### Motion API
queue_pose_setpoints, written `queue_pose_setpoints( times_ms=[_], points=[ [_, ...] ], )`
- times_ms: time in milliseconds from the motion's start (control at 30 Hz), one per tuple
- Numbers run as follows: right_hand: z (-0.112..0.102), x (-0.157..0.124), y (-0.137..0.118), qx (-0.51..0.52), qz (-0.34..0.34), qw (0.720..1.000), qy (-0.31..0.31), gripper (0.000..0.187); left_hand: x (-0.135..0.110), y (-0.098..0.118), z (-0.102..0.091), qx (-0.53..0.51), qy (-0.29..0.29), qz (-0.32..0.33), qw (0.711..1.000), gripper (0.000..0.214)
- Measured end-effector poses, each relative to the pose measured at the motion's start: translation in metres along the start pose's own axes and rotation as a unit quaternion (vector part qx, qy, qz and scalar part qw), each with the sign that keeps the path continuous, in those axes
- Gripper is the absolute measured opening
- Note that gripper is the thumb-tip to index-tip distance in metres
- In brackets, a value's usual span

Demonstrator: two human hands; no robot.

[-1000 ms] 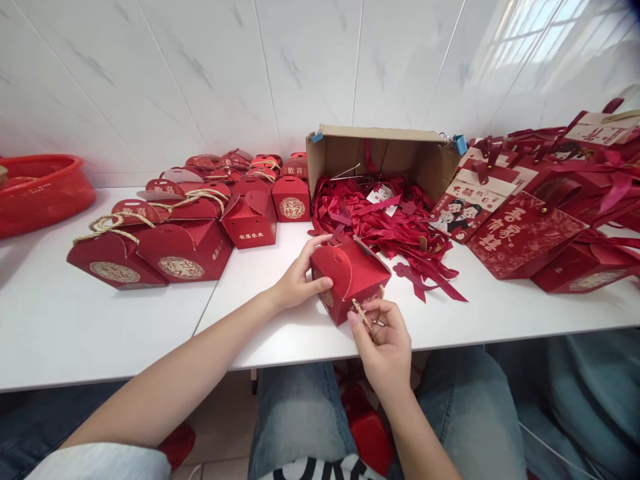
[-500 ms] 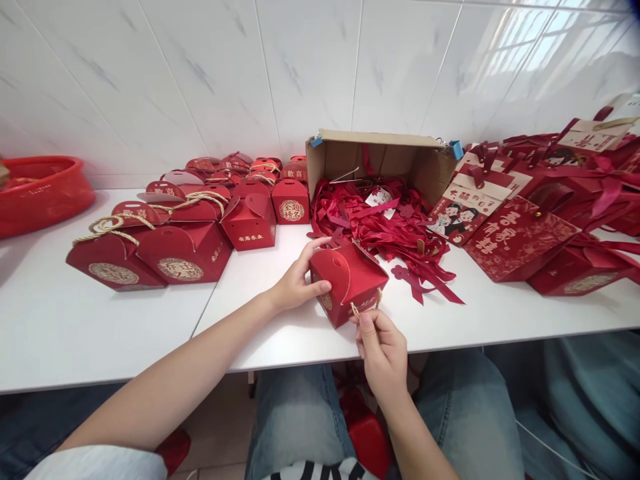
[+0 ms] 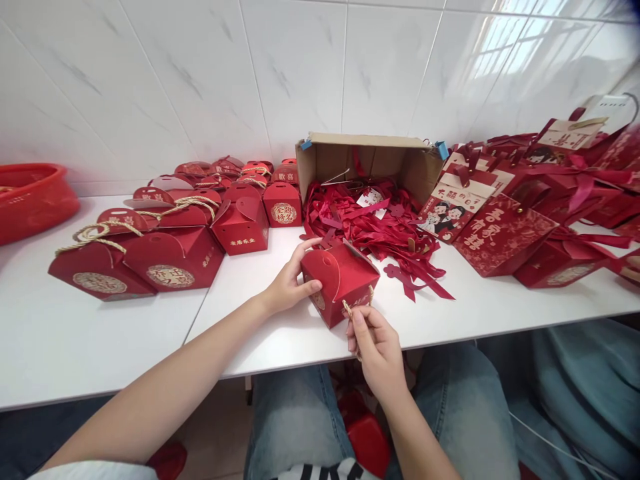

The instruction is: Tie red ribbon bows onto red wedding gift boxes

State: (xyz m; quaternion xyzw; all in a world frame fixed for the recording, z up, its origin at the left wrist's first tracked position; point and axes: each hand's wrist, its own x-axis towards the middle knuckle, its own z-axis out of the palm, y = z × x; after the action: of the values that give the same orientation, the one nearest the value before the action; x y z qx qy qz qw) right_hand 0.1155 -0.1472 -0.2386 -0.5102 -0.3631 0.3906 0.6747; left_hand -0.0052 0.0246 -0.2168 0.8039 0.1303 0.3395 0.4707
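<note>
A small red gift box (image 3: 343, 277) with a curved flap stands tilted near the front edge of the white table (image 3: 125, 333). My left hand (image 3: 287, 287) is wrapped round its left side, thumb on the front and fingers on top. My right hand (image 3: 375, 347) is just below the box's right front face, fingers pinched on a gold twisted cord (image 3: 350, 311) that hangs from the box.
Several finished red boxes with gold rope handles (image 3: 150, 247) crowd the left. An open cardboard box (image 3: 367, 157) spills red ribbons (image 3: 385, 230) behind. Larger red gift bags (image 3: 500, 230) fill the right. A red basin (image 3: 30, 200) sits far left. Another person's jeans-clad leg (image 3: 575, 393) is at right.
My right hand has risen a little and closed in on the cord against the box's front. The left hand keeps its hold. The view has drifted slightly rightward.
</note>
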Motion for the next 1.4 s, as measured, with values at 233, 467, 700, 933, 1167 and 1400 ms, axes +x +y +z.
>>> queue_pose_setpoints(
  times_ms=[233, 467, 700, 933, 1167, 1400],
  points=[
    [-0.004, -0.006, -0.005, -0.027, -0.053, 0.998, 0.000, 0.012, 0.000, -0.001, -0.001, 0.001, 0.000, 0.004, 1.000, 0.085],
    [-0.014, -0.010, -0.010, -0.111, -0.145, 0.982, 0.050, 0.008, 0.000, 0.001, 0.000, -0.003, -0.002, -0.001, 1.000, 0.087],
    [-0.031, -0.014, -0.028, -0.265, -0.025, 0.960, -0.087, 0.034, 0.001, -0.001, -0.001, 0.000, -0.002, 0.006, 1.000, 0.086],
    [-0.038, -0.016, -0.037, -0.314, -0.135, 0.937, -0.076, 0.015, 0.001, -0.002, -0.001, -0.004, -0.001, 0.002, 1.000, 0.087],
    [-0.035, -0.015, -0.035, -0.312, -0.211, 0.926, 0.030, 0.007, 0.001, -0.001, -0.001, -0.007, -0.001, -0.003, 1.000, 0.088],
    [-0.021, -0.009, -0.025, -0.299, -0.223, 0.921, 0.109, 0.015, 0.002, 0.002, 0.000, -0.013, 0.006, 0.000, 1.000, 0.088]
  ],
)
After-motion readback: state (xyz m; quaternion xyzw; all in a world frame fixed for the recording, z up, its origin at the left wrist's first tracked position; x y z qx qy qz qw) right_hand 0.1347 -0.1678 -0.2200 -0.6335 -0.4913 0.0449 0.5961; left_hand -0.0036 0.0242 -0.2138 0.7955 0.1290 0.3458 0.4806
